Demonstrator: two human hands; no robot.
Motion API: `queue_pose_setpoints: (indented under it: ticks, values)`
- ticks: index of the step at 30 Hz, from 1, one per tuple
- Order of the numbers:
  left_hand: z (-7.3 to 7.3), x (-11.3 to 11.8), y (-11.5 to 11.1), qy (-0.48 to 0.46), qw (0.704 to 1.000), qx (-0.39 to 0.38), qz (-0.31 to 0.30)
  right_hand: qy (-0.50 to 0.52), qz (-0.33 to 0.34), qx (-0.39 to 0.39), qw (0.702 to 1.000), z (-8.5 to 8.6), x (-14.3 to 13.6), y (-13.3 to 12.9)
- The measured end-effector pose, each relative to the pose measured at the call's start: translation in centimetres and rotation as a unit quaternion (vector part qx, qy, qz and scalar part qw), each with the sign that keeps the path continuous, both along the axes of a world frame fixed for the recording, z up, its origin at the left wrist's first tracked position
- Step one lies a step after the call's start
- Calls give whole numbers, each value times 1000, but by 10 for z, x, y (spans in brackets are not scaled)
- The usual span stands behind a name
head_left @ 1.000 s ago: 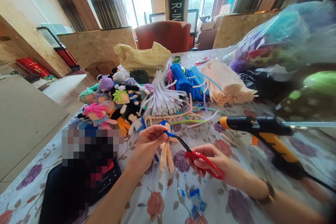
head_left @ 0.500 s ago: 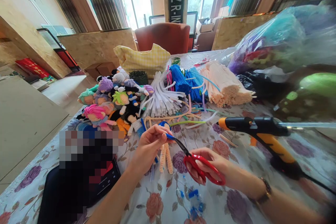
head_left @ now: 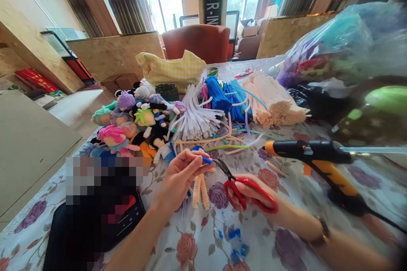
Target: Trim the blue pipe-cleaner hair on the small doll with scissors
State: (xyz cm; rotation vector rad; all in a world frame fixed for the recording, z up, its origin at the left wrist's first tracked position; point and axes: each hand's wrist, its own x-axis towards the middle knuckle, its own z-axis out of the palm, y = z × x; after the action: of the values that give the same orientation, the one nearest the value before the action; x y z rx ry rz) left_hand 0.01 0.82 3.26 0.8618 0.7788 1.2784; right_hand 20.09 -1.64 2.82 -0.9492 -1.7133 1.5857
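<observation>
Between the thumb and fingers of my left hand [head_left: 179, 175] is a short piece of blue pipe cleaner [head_left: 207, 161], its tip pointing right. Below that hand, a small figure's peach legs [head_left: 200, 192] of coiled pipe cleaner hang down; its upper part is mostly hidden by my fingers. My right hand [head_left: 252, 189] has its fingers through the red handles of the scissors [head_left: 227, 173]. The dark blades are slightly parted, with their tips close to the blue end. Small blue clippings [head_left: 235, 233] lie on the cloth beneath the hands.
A pile of pipe-cleaner dolls [head_left: 119, 137] is at back left, beside white [head_left: 197, 114], blue [head_left: 219, 95] and peach [head_left: 270, 99] pipe-cleaner bundles. The glue gun [head_left: 310, 151] lies right, a dark tablet [head_left: 92, 224] left. Stuffed plastic bags [head_left: 330, 46] fill the far right.
The scissors have drawn back slightly to the right from the blue pipe cleaner, and their blades have parted. The blue end has turned a little in my left fingers.
</observation>
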Motion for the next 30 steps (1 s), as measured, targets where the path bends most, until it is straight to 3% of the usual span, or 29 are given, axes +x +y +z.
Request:
queue_pose_setpoints:
  ticks: [6, 10, 16, 30]
  values:
    - [1, 6, -5, 19, 1000, 7, 23, -11, 15, -51, 999, 11, 0, 0]
    - [-1, 10, -8, 24, 999, 5, 35, -37, -8, -79, 996, 0, -2, -1]
    - [-4, 15, -10, 13, 998, -1, 56, 34, -24, -126, 991, -23, -7, -1]
    - [0, 19, -12, 15, 997, -18, 67, 54, -28, -122, 991, -34, -7, -4]
